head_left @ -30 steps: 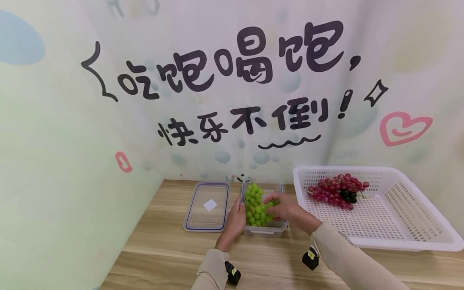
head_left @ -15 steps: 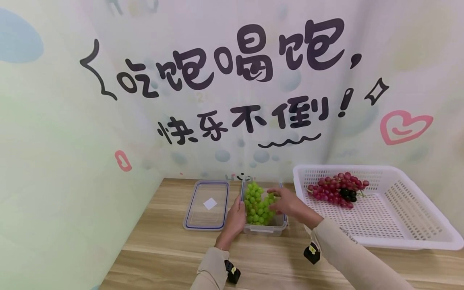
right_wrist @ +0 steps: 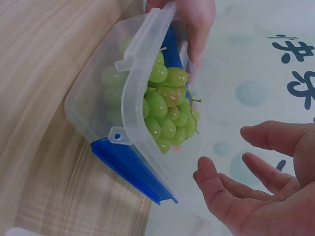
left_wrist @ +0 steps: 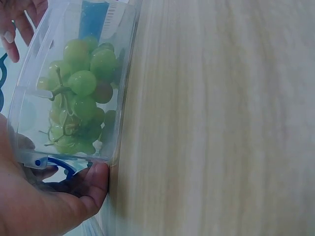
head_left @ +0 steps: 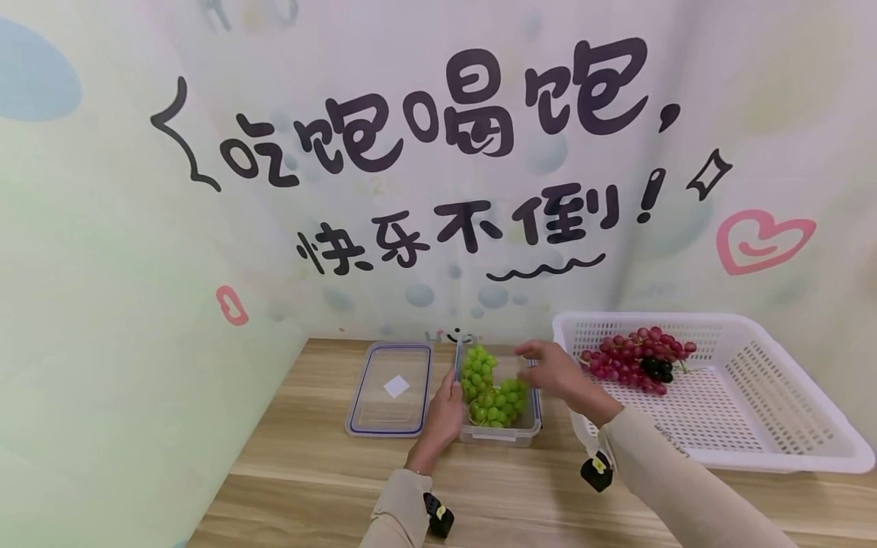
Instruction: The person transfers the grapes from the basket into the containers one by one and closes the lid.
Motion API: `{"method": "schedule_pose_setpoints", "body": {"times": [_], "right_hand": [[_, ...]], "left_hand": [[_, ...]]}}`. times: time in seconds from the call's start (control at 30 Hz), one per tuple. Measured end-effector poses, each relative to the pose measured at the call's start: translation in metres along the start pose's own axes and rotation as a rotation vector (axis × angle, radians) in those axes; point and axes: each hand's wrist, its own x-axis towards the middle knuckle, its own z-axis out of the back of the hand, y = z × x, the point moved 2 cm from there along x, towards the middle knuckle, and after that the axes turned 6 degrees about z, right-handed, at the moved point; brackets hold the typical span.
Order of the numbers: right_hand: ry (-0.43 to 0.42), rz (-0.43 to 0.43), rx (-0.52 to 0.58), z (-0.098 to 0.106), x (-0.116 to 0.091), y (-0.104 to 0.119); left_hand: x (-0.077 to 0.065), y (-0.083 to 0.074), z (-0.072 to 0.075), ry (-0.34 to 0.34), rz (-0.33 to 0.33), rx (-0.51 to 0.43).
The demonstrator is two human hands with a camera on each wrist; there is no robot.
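Observation:
A clear plastic food container (head_left: 502, 437) with blue side latches stands on the table, with a bunch of green grapes (head_left: 496, 407) inside. My left hand (head_left: 445, 411) grips the container's left side; the left wrist view shows its thumb and fingers at the wall beside a blue latch (left_wrist: 61, 166). Over the container's right side hovers my right hand (head_left: 558, 374), fingers loosely bent and apart. Nothing lies between those fingers in the right wrist view, where the grapes (right_wrist: 167, 110) rise to the rim and a bit of stem sticks out.
Left of the container lies its clear lid (head_left: 387, 415) with a blue seal. A white perforated basket (head_left: 788, 462) on the right holds red grapes (head_left: 620, 371) and a few black grapes (head_left: 658, 370). A printed curtain (head_left: 425, 61) hangs behind the table (head_left: 308, 464).
My right hand has come off the green grapes and moved up and to the right. The grapes now spread further toward the container's right side. My left hand stays put.

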Motion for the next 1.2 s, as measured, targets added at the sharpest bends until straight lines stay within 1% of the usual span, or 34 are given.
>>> {"method": "schedule_pose_setpoints", "body": {"times": [0.17, 0.3, 0.5, 0.6, 0.8, 0.93, 1.2], "right_hand": [[0.007, -0.026, 0.053, 0.004, 0.0, 0.001], [0.018, -0.028, 0.086, 0.006, -0.001, 0.001], [0.016, -0.046, 0.107, 0.009, 0.001, 0.0], [0.005, -0.054, 0.115, 0.012, 0.001, 0.0], [-0.005, -0.038, 0.138, 0.022, -0.004, 0.0], [-0.019, -0.018, 0.115, 0.03, -0.004, -0.003], [-0.06, -0.02, 0.049, 0.047, -0.003, -0.009]], "left_hand": [[0.0, 0.0, 0.0, 0.005, 0.005, -0.005], [0.0, 0.001, 0.0, 0.01, 0.004, -0.002], [0.0, 0.001, 0.0, 0.009, 0.001, 0.012], [0.0, 0.001, 0.0, 0.008, 0.002, 0.002], [0.0, 0.0, 0.0, 0.003, -0.002, -0.004], [-0.001, 0.0, -0.001, 0.0, 0.003, -0.006], [0.001, 0.001, -0.001, -0.012, -0.002, -0.006]]}}
